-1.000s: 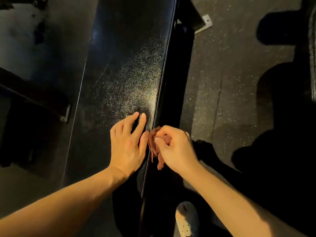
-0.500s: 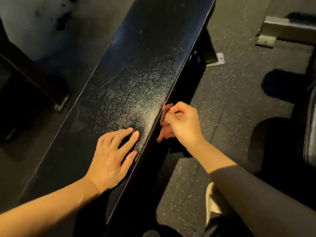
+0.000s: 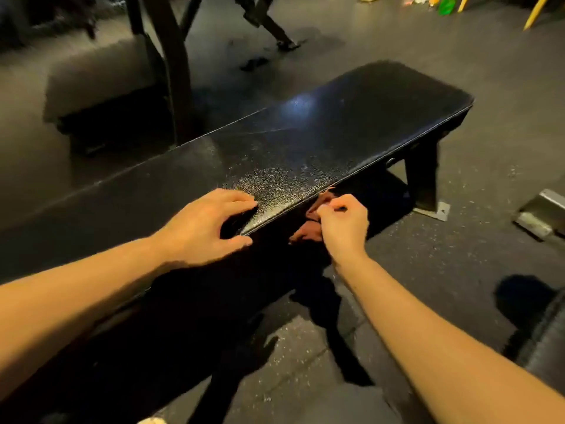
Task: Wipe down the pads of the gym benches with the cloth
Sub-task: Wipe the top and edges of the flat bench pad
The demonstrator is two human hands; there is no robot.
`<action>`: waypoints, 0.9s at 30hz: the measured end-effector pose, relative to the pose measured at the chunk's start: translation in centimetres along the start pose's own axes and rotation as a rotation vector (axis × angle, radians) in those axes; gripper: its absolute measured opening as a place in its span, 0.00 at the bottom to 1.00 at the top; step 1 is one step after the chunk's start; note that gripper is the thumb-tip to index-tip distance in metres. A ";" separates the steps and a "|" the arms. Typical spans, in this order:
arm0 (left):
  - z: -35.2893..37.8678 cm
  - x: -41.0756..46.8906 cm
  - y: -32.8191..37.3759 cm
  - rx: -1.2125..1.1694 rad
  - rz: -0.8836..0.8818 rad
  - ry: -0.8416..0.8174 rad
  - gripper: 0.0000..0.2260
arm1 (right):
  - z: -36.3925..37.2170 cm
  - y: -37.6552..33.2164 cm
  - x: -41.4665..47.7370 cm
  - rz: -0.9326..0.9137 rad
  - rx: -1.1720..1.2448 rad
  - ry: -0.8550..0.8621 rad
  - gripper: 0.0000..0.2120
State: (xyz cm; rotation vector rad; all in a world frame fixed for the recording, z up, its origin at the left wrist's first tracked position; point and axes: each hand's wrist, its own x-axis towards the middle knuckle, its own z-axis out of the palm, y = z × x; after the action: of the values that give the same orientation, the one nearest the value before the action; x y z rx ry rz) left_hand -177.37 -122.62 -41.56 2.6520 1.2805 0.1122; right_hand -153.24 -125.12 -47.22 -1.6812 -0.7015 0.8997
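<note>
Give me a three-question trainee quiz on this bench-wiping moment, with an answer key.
1. True or false: the left hand rests on the bench pad.
2. Which hand grips the cloth? A) left hand B) right hand C) both
3. Fill in: the cloth is held against the pad's ____ face (top or side).

Key: 1 true; 2 B; 3 side.

Black bench pad under left hand
</note>
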 end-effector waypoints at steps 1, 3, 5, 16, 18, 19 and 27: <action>0.1 0.0 0.5 0.006 -0.035 -0.012 0.31 | 1.1 0.7 -1.7 0.003 -0.011 -0.083 0.08; 0.2 0.2 1.0 0.049 -0.068 -0.054 0.30 | 3.2 1.9 -5.4 0.021 -0.048 -0.303 0.07; -0.3 0.6 1.1 0.075 -0.085 -0.087 0.29 | 4.2 2.8 -7.2 0.031 -0.029 -0.433 0.08; -1.0 1.4 0.0 0.081 -0.050 -0.197 0.30 | 1.0 1.2 0.5 0.071 0.289 0.118 0.08; -1.1 1.7 0.0 0.070 -0.058 -0.200 0.29 | 2.7 1.4 -1.6 0.078 0.372 0.059 0.08; -1.2 1.7 0.1 0.059 -0.070 -0.203 0.29 | 3.6 1.6 -2.8 0.090 0.390 -0.006 0.09; -2.5 1.7 1.5 0.086 -0.104 -0.283 0.28 | 5.8 2.9 -7.9 0.126 0.175 -0.356 0.10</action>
State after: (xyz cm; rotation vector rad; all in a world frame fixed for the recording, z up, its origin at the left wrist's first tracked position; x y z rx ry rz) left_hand -175.57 -121.82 -38.85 2.5474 1.3477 -0.3279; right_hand -162.36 -129.31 -49.16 -1.4358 -0.7336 1.3315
